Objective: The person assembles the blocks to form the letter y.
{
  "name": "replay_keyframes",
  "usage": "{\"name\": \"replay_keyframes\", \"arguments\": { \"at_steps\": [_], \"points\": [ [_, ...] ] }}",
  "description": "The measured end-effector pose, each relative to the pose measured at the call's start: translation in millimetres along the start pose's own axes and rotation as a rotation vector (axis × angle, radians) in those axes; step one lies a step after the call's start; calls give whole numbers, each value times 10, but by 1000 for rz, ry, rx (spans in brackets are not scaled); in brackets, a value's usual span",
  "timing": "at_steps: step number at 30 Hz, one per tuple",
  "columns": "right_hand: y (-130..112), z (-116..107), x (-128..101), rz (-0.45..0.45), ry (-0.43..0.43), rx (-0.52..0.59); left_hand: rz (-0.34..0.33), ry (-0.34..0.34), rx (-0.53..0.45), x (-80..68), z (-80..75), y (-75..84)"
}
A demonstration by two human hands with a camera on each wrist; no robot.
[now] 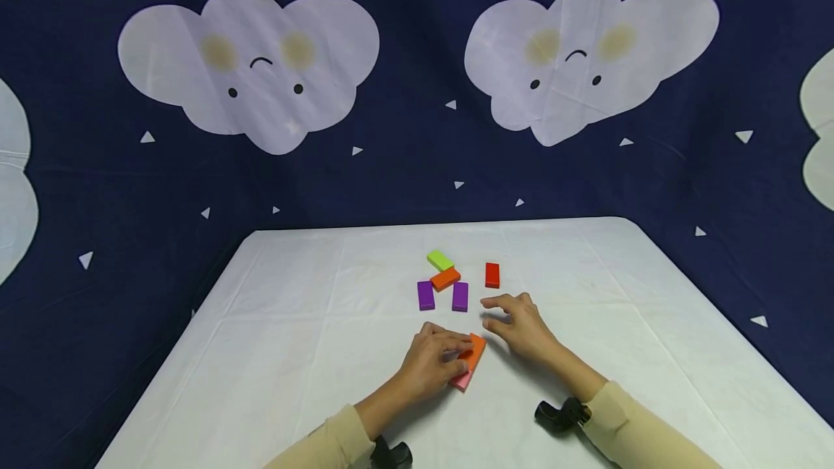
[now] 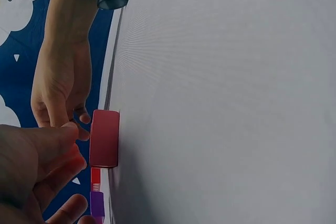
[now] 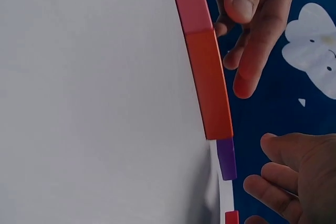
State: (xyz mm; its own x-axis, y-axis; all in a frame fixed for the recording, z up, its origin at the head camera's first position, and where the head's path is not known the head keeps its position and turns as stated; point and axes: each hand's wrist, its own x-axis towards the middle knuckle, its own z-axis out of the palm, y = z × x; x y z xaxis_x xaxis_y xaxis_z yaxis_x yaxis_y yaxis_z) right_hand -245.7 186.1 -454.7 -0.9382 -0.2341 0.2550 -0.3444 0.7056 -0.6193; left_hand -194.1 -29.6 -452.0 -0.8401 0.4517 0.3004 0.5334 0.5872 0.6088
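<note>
On the white table [image 1: 313, 324], near its front edge, the left hand [image 1: 431, 362] lies over 2 flat blocks placed end to end: an orange block [image 1: 474, 350] and a pink block [image 1: 462, 381] just behind it, closer to the person. The fingers of this hand rest on top of the orange block, only lightly bent, pressing rather than gripping. From the right wrist view the 2 blocks form 1 line, pink [image 3: 191, 1] touching orange [image 3: 212, 82], with the left fingers [image 3: 252, 72] hovering at their side.

Just right of the orange block, the right hand [image 1: 521, 328] sits on the cloth with fingers relaxed and slightly spread, holding nothing; its fingertips point toward the blocks further back. It is near the orange block but not touching it.

Further back on the table lie 5 more blocks: a green one [image 1: 440, 260], a second orange one [image 1: 446, 279] touching it, 2 purple ones [image 1: 426, 295] [image 1: 460, 296], and a red one [image 1: 491, 275] apart to the right. Behind the table hangs a dark blue cloth with white clouds [image 1: 250, 64].
</note>
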Motion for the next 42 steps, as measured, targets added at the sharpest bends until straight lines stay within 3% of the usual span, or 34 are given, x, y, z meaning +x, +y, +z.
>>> {"name": "replay_keyframes", "arguments": {
  "at_steps": [5,16,42],
  "points": [
    [40,17,92,0,3,-9,42,-7,27,22,26,-11],
    [86,26,302,0,-25,-42,58,-19,71,15,34,-4],
    [108,199,614,48,-158,-125,-6,-60,37,18,50,-23]
  ]
}}
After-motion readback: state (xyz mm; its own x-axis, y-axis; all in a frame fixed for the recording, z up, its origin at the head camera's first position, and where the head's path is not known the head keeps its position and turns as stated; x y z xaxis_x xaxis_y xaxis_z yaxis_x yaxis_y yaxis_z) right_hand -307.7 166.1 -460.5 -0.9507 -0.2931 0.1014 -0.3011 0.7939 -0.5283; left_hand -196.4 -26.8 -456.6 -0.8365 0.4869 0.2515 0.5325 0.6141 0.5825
